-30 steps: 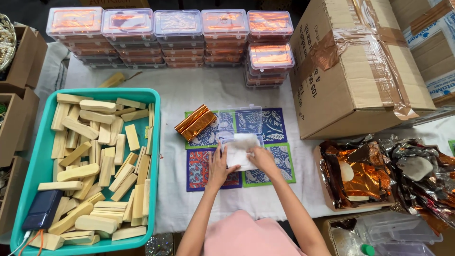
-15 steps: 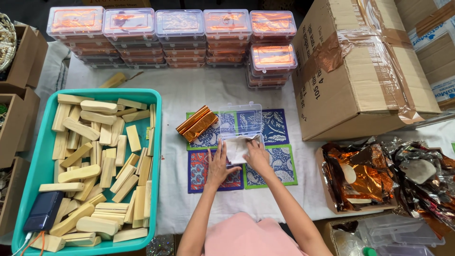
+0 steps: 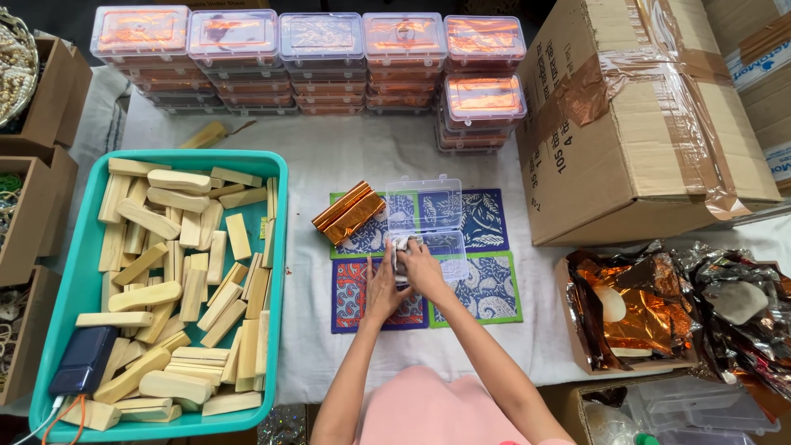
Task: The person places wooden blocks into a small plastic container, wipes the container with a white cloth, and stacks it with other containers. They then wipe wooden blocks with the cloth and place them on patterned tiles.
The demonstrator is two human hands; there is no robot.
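Where we stand in the work: we judge this a packing step, with a small pale piece (image 3: 401, 246) being seated in the open clear case (image 3: 430, 222).
Left hand (image 3: 381, 288): fingers held together and stretched forward, tips against the pale piece at the case's 8 o'clock corner; palm low over the printed mats (image 3: 488, 221).
Right hand (image 3: 424, 268): curled over the same piece from the 4 o'clock side; we cannot tell whether it pinches or only presses.
Case: lies at table centre on the mats, lid thrown back flat toward 12 o'clock, the lower half under the fingertips.
Pale piece: between the two sets of fingertips, at the lower half's left end; too hidden to say whether it sits fully inside.
Foil bars (image 3: 348, 213): a small gold bundle, just beside the case at 10 o'clock.
Green tray (image 3: 278, 247): at 9 o'clock, heaped with wooden blocks (image 3: 173, 272).
Closed cases (image 3: 321, 49): stacked in a row at 12 o'clock.
Cardboard box (image 3: 643, 124): at 2 o'clock.
Foil sheets (image 3: 651, 305): crumpled at 3 o'clock.
Next move calls for: in our judgement, pressing the piece level in its compartment, then clearing the fingers before the lid is swung toward 6 o'clock.
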